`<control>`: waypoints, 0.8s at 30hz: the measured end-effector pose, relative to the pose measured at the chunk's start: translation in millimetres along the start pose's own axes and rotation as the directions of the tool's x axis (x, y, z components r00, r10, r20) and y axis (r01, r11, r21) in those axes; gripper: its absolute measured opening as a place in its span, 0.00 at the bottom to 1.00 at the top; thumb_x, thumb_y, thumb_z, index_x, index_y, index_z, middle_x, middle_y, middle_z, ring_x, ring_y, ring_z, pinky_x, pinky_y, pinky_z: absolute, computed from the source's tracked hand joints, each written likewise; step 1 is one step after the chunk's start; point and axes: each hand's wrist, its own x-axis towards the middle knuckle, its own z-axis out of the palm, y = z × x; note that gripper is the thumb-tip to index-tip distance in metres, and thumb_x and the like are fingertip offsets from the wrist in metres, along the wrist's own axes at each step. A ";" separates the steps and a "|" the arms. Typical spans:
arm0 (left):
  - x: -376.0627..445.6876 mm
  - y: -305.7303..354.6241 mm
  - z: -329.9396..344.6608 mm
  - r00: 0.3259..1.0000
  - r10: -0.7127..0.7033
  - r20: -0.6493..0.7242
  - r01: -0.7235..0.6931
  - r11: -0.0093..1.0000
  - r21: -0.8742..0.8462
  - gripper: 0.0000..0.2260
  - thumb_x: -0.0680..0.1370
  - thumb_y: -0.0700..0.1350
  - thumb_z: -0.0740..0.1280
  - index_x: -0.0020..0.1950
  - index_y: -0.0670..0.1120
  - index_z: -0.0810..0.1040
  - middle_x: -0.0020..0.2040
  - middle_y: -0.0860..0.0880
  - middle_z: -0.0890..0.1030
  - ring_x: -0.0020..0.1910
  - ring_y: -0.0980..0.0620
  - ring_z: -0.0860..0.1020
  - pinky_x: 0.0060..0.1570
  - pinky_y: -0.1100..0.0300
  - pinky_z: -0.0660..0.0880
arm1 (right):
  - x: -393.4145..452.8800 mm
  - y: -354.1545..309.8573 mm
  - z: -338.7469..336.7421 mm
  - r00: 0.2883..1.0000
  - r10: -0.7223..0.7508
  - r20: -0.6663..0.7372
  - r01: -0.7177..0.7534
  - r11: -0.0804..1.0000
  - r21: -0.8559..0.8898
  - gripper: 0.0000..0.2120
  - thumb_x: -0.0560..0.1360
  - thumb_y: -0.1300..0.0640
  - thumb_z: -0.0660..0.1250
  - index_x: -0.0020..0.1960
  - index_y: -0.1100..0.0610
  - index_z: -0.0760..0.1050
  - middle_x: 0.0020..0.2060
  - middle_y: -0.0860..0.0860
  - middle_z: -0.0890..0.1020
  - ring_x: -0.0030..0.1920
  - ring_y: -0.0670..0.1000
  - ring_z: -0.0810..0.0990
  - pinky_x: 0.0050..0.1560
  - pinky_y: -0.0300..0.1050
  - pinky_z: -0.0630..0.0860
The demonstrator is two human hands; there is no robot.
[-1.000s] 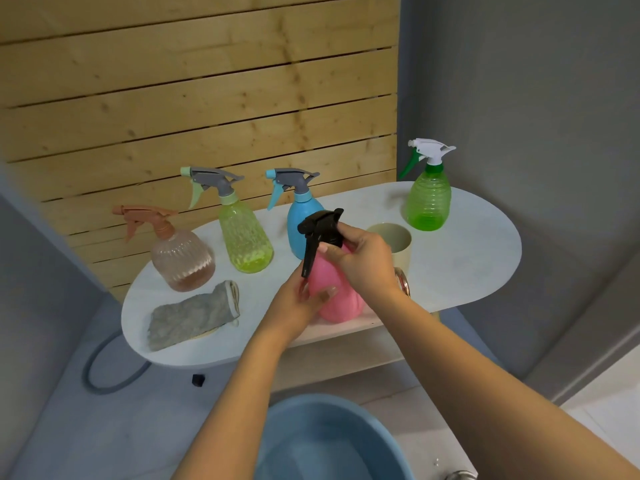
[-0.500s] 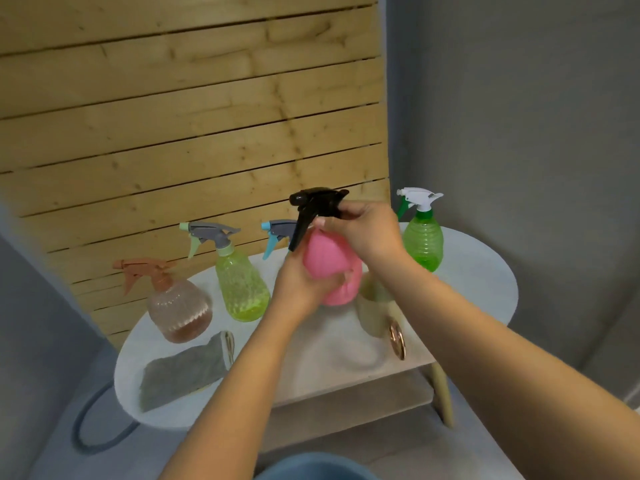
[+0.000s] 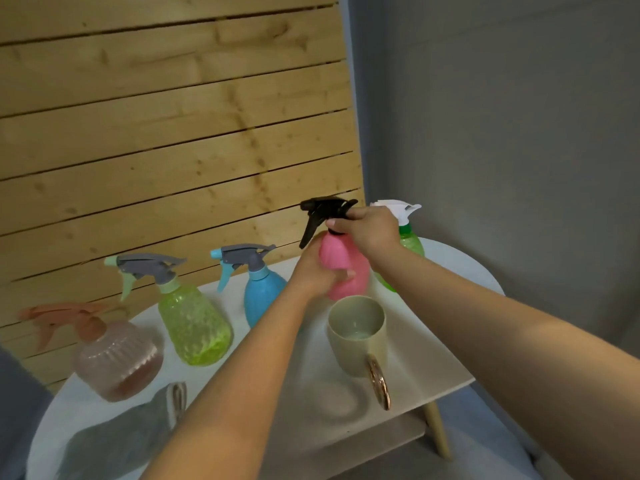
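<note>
pink plastic fills my left hand (image 3: 317, 275): my fingers are curled round the body of the pink spray bottle (image 3: 343, 268), clamped on its left side. my right hand (image 3: 369, 228) grips the black trigger head (image 3: 325, 211) at the bottle's neck, fingers wrapped over the collar (the thumb tip shows at the front). i hold the bottle upright above the white table (image 3: 433, 348), just behind the beige mug (image 3: 358, 332), whose handle points toward me. along the table's far edge stand a blue spray bottle (image 3: 261, 292), a yellow-green spray bottle (image 3: 194, 323) and a brownish ribbed spray bottle (image 3: 117, 358); a green spray bottle (image 3: 412, 244) with a white head sits behind my right wrist. a grey cloth (image 3: 121, 441) lies at the near left. behind is a wall of pale wooden planks (image 3: 173, 133), with a grey wall (image 3: 502, 133) to the right. both forearms reach forward from below, converging on the bottle.
</note>
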 end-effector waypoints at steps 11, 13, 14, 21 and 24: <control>17.8 -44.8 5.2 0.975 -0.147 0.165 0.160 0.985 -0.067 0.41 0.68 0.41 0.75 0.76 0.53 0.58 0.68 0.47 0.70 0.66 0.43 0.70 0.63 0.43 0.71 | 7.0 37.2 12.0 1.000 0.010 0.028 -0.005 0.986 -0.165 0.20 0.72 0.52 0.72 0.26 0.52 0.67 0.24 0.48 0.68 0.27 0.45 0.66 0.27 0.39 0.56; 16.9 -46.3 6.7 0.972 -0.158 0.174 0.172 0.983 -0.064 0.41 0.68 0.41 0.75 0.76 0.54 0.58 0.69 0.47 0.70 0.66 0.43 0.70 0.63 0.43 0.72 | 5.2 40.4 10.2 0.999 -0.014 0.040 0.020 0.987 -0.160 0.16 0.72 0.53 0.72 0.28 0.51 0.72 0.26 0.48 0.73 0.32 0.47 0.70 0.29 0.38 0.61; 14.5 -45.1 7.8 0.973 -0.172 0.156 0.182 0.982 -0.057 0.41 0.69 0.40 0.74 0.76 0.53 0.58 0.70 0.46 0.69 0.67 0.43 0.70 0.64 0.44 0.71 | 4.7 42.6 8.8 0.998 -0.004 0.056 0.012 0.990 -0.139 0.09 0.71 0.54 0.72 0.33 0.53 0.78 0.32 0.50 0.79 0.37 0.49 0.75 0.34 0.38 0.66; -17.0 -19.5 8.0 0.971 -0.202 -0.126 0.223 0.957 0.186 0.17 0.79 0.43 0.62 0.68 0.42 0.71 0.64 0.43 0.76 0.58 0.47 0.75 0.55 0.55 0.71 | -16.4 48.6 -14.5 0.996 0.083 -0.041 -0.088 0.989 -0.122 0.10 0.74 0.57 0.70 0.52 0.61 0.82 0.52 0.53 0.83 0.54 0.52 0.80 0.51 0.39 0.71; -29.9 -10.3 10.6 0.971 -0.042 -0.237 0.112 0.952 0.287 0.10 0.78 0.42 0.59 0.42 0.41 0.78 0.37 0.43 0.76 0.37 0.49 0.73 0.39 0.56 0.71 | -18.2 59.8 -25.8 0.967 0.156 -0.202 -0.176 0.981 -0.083 0.09 0.73 0.55 0.71 0.44 0.61 0.77 0.47 0.55 0.81 0.50 0.55 0.78 0.44 0.42 0.69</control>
